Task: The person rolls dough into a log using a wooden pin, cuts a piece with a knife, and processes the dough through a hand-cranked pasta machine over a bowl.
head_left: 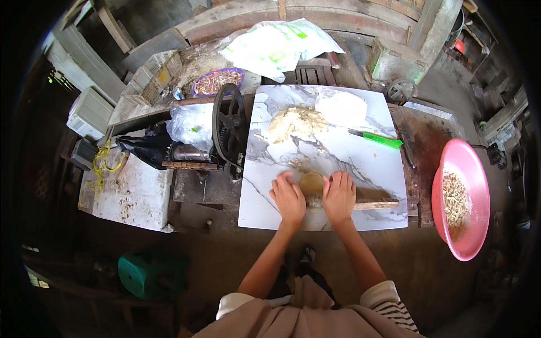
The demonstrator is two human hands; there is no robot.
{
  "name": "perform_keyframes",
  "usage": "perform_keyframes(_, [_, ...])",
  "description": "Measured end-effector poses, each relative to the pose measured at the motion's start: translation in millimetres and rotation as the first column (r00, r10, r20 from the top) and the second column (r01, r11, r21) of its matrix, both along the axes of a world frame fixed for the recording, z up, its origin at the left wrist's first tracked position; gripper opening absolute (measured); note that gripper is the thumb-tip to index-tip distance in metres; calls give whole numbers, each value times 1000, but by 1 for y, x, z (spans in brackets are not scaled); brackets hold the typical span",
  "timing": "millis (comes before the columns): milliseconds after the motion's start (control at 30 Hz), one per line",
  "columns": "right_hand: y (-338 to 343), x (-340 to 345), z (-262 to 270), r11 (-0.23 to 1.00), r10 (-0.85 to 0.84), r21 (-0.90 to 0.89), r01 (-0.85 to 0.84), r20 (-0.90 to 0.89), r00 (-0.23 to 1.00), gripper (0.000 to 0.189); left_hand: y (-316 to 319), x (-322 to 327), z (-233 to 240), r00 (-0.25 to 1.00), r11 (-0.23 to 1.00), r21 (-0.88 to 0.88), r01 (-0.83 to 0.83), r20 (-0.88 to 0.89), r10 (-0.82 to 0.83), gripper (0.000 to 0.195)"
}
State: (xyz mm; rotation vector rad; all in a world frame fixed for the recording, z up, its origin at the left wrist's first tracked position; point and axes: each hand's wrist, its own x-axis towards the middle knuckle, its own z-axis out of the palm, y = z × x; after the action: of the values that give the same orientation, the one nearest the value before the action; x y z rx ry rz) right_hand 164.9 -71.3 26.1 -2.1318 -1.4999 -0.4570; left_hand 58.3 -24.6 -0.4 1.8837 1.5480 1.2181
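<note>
Both my hands are low on a white marble-patterned slab. My left hand and my right hand curl over a wooden rolling pin. Its right end sticks out past my right hand; my hands hide much of the rest. Between my hands, just beyond the pin, is a flat, round, yellowish-brown piece of dough. Farther up the slab sits a crumbly pale dough mound. Beside the mound lies a clear plastic bag. A knife with a green handle lies at the slab's right side.
A pink basin with small pale pieces stands at right. Left of the slab is a machine with a dark metal wheel. Behind are a purple-rimmed tray of pieces and a large white plastic sack. A green stool is lower left.
</note>
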Motion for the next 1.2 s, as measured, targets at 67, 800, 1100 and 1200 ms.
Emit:
perform_keyframes(67, [18, 7, 4, 999, -32, 3, 32, 3, 999, 18, 21, 11, 7, 999, 998, -50, 39, -13, -39, 24])
perform_keyframes(800, [54, 17, 6, 1000, -14, 8, 15, -16, 1000, 27, 46, 22, 12, 981, 988, 53, 147, -134, -139, 16])
perform_keyframes(1100, [56, 12, 2, 998, -43, -50, 45, 40, 998, 29, 51, 19, -1, 972, 973, 81, 216, -110, -206, 15])
perform_keyframes(1200, [17, -11, -5, 996, -24, -80, 26, 24, 999, 31, 16, -4, -6, 945, 946, 61, 319, -92, -313, 18])
